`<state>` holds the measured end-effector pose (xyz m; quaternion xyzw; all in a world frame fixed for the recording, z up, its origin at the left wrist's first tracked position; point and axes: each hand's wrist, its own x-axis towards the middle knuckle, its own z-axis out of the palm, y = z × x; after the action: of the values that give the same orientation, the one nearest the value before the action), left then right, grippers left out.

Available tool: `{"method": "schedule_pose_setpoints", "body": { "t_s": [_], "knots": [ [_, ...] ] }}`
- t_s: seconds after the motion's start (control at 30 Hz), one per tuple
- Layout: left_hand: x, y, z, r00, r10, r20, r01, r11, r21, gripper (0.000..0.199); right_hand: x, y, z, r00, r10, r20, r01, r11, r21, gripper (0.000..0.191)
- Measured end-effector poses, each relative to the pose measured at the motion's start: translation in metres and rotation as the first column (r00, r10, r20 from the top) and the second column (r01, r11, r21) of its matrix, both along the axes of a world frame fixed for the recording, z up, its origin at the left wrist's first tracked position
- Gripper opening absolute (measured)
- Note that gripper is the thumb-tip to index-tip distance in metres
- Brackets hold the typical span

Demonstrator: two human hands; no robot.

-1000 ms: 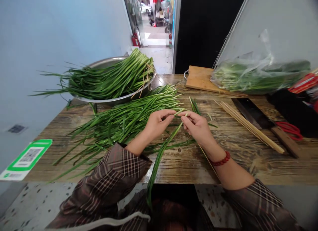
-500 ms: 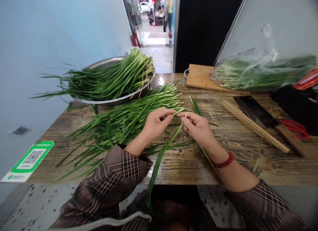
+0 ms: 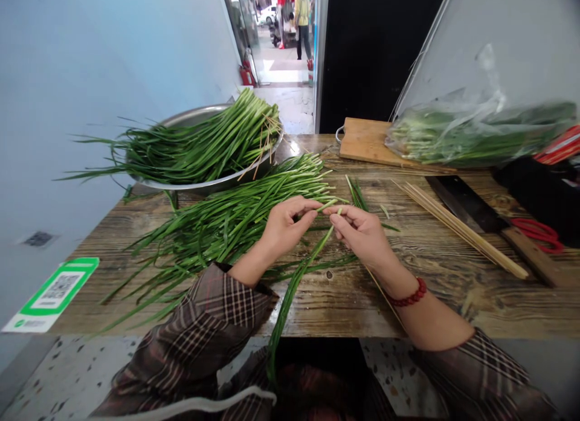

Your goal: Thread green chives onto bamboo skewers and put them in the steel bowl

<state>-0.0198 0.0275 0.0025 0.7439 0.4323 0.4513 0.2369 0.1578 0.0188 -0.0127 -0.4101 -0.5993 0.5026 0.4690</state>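
Over the middle of the wooden table, my left hand point(image 3: 290, 224) is closed, thumb and forefinger pinched at the pale end of a chive stalk point(image 3: 327, 205). Close beside it, my right hand point(image 3: 360, 228) pinches the white end of a few long green chives point(image 3: 294, 282), whose leaves hang down past the table's front edge. A thin bamboo skewer point(image 3: 380, 288) slants out below my right hand; whether the fingers grip it is hidden. Behind and left of my hands lies a loose heap of chives point(image 3: 217, 221). A few short chives point(image 3: 357, 192) lie just beyond my right fingers.
Back left, a metal basin point(image 3: 203, 184) holds skewered chives. A bundle of bamboo skewers point(image 3: 466, 231), a cleaver point(image 3: 471, 203) and red-handled scissors point(image 3: 539, 234) lie to the right. Behind them are a cutting board point(image 3: 367, 140) and a plastic bag of greens point(image 3: 480, 131).
My hands and the chives in them have hardly moved. Outside the doorway, a person in a yellow top has shifted slightly left.
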Motion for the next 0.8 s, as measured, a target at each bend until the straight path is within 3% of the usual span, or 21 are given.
{"method": "schedule_pose_setpoints", "body": {
  "t_s": [0.47,0.63,0.8],
  "knots": [
    [0.0000,-0.0001,-0.0031,0.998,-0.001,-0.061,0.009,0.991,0.134,0.015,-0.0015,0.0008,-0.0024,0.998,0.008,-0.055,-0.010,0.999,-0.037,0.032],
    [0.0006,-0.0019,-0.0059,0.997,0.002,-0.073,0.011,0.984,0.180,0.016,-0.0016,-0.0002,-0.0018,0.997,0.003,-0.072,-0.005,1.000,-0.028,0.048],
    [0.0047,-0.0055,-0.0071,0.995,-0.039,-0.096,0.055,0.984,0.172,0.017,-0.0028,0.0004,-0.0066,0.997,-0.051,-0.051,0.051,0.999,0.006,0.029]
  ]
}}
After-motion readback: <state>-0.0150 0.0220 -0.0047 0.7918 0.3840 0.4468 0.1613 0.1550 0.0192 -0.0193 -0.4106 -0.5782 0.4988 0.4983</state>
